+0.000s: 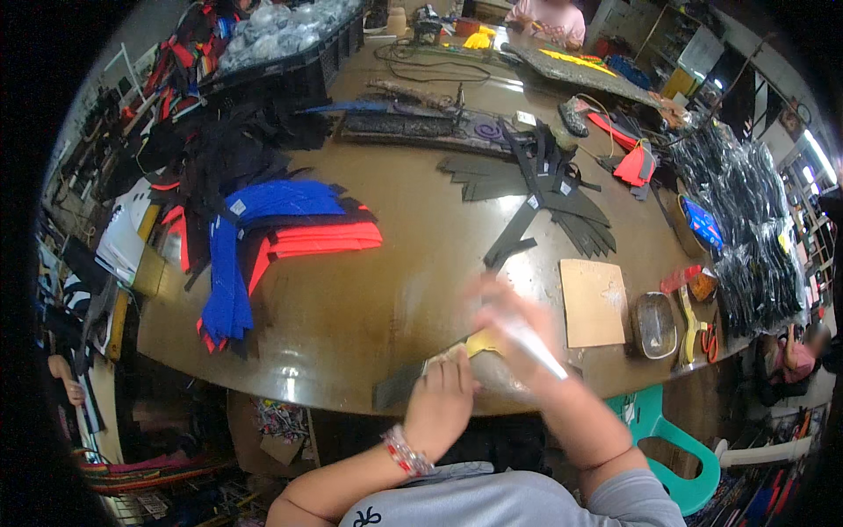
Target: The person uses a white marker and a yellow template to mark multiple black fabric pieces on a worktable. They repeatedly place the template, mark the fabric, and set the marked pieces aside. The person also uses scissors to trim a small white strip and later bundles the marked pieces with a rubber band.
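My left hand presses with its fingers on a yellow curved template-like piece, which lies over a dark grey fabric strip at the near edge of the table. My right hand, blurred by motion, is closed around a slim white tool just above the yellow piece; what kind of tool it is cannot be told. To the right lies a brown cardboard sheet. Beyond my hands, dark grey fabric pieces with small white labels are fanned out.
Blue fabric pieces and red ones lie on the left. At right are a clear plastic tub, orange-handled scissors and plastic-wrapped black goods. A green plastic chair stands below the table edge. A person is at the far side.
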`<control>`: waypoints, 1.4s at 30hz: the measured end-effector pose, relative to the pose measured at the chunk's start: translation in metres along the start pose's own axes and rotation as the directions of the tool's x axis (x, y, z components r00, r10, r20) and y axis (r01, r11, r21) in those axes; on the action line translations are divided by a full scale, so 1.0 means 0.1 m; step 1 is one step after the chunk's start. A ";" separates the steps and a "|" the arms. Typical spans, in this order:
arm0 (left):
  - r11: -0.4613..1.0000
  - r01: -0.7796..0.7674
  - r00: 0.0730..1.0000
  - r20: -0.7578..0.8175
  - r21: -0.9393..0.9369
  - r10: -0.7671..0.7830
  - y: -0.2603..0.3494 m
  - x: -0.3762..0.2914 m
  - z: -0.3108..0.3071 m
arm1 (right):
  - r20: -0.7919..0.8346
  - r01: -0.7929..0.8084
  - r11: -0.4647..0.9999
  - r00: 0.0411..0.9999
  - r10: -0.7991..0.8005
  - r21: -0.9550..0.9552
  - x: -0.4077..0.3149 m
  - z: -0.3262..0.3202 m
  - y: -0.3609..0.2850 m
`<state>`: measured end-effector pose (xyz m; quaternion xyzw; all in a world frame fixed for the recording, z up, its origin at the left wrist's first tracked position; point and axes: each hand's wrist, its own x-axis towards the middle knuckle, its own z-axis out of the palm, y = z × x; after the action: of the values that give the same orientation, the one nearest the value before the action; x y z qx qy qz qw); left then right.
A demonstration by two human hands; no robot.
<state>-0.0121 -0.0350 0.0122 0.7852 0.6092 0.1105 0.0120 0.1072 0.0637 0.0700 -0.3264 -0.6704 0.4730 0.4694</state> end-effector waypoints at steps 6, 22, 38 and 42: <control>0.922 0.062 0.998 0.010 -0.382 -0.063 -0.42 0.42 -0.08 | -0.026 0.086 0.574 0.983 -0.184 -0.815 1.45 -1.55 0.89; 0.820 0.360 0.505 -0.646 -0.446 -0.573 -3.48 0.05 -0.80 | 0.180 0.197 0.372 0.980 -0.080 -0.907 0.60 -0.84 0.09; 0.971 -0.072 0.910 -0.412 -0.230 -0.030 -0.09 0.29 -0.45 | -0.110 -0.344 0.899 0.939 0.326 -0.272 -0.61 -0.40 -0.27; 0.840 0.105 0.994 0.088 -0.533 -0.068 -0.37 0.41 -0.20 | -0.123 -0.416 0.802 0.906 0.404 -0.429 -0.62 -0.38 0.08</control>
<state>-0.0413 0.0117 0.0322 0.7255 0.5881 0.2497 0.2560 0.1648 0.0243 0.0464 -0.5681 -0.6680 0.3927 0.2771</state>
